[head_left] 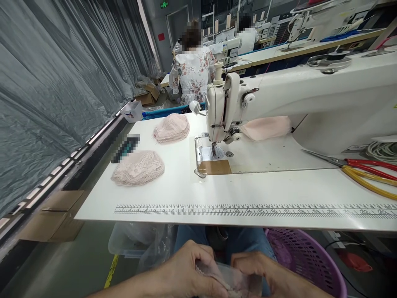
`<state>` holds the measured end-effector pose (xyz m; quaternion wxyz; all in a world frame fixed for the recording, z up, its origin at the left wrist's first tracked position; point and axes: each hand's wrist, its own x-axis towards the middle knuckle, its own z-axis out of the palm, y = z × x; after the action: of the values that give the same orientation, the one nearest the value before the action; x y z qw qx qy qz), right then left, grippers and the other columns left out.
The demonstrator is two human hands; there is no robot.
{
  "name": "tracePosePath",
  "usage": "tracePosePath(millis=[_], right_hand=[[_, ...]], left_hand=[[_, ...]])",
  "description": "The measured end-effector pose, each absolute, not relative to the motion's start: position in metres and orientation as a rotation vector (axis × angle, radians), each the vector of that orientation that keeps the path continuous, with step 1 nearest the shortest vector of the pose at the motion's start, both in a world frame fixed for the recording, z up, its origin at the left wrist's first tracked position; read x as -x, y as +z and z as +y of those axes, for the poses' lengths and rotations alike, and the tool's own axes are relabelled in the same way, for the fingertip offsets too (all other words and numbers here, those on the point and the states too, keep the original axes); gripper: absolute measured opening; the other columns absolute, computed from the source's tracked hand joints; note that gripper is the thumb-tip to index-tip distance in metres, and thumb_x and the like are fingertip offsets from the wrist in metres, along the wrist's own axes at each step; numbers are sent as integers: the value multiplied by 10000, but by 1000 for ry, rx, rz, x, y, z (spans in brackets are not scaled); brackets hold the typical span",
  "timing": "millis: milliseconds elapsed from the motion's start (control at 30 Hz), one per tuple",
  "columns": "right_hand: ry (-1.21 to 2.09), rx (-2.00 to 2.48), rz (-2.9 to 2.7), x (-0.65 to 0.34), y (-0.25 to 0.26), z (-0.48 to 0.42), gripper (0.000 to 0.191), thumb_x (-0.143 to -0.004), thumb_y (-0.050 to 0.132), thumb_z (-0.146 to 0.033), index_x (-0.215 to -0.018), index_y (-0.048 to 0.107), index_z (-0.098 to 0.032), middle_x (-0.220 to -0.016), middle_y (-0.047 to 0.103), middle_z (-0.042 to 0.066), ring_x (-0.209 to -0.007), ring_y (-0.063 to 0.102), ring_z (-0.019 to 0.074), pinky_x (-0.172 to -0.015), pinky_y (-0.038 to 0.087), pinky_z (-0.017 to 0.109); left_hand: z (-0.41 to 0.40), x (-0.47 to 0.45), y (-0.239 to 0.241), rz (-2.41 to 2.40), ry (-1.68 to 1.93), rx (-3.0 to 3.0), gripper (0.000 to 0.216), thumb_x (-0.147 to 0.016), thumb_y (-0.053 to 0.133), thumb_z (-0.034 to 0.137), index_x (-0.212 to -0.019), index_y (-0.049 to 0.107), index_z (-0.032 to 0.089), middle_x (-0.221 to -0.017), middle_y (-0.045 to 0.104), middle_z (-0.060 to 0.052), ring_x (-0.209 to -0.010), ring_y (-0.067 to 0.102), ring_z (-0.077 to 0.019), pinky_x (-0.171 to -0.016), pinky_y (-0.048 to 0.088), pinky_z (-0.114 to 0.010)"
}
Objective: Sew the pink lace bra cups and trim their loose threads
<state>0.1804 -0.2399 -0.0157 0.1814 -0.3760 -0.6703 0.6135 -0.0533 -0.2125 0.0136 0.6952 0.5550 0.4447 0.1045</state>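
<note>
Below the table's front edge, over my lap, my left hand (189, 271) and my right hand (260, 271) both pinch a small sheer pink lace piece (231, 281) between them, fingers closed on it. On the white table (248, 190) stands a white sewing machine (279, 99) with its needle plate (211, 155) straight ahead. Two stacks of pink lace pieces lie to the left, one near (138, 167) and one farther back (171, 128). More pink fabric (266, 127) rests behind the machine's arm.
Scissors with red and yellow handles (359, 169) lie at the right. A printed ruler (248, 210) runs along the table's front. A purple basket (307, 260) sits under the table at right, a clear bin (130, 240) at left. Grey plastic sheeting (56, 82) hangs left. Two people work farther back.
</note>
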Motion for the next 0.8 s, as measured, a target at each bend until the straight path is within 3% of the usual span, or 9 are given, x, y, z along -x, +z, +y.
tracePosePath(millis=[200, 467, 800], right_hand=[[1789, 1100, -1872, -177, -13, -239, 198, -823, 604, -407, -851, 632, -213, -899, 619, 15, -850, 579, 178, -736, 461, 261], [1712, 1130, -1955, -177, -6, -243, 185, -819, 595, -372, -908, 618, -211, -910, 623, 33, -839, 574, 187, -744, 465, 286], [1719, 1092, -1904, -168, 1, -238, 231, -791, 607, -431, -748, 609, -204, -765, 565, -3, -738, 524, 150, -670, 438, 238]], left_hand=[[-213, 58, 16, 996, 227, -1183, 325, -542, 872, 386, -624, 702, 123, -703, 506, 37, -628, 425, -71, -539, 268, -209], [-214, 58, 6, 1012, 263, -1279, 370, -510, 890, 337, -507, 582, 131, -615, 440, 72, -572, 383, -57, -505, 232, -214], [-216, 60, 6, 1009, 236, -1312, 445, -547, 865, 379, -489, 495, 140, -617, 399, 72, -577, 365, -61, -512, 230, -209]])
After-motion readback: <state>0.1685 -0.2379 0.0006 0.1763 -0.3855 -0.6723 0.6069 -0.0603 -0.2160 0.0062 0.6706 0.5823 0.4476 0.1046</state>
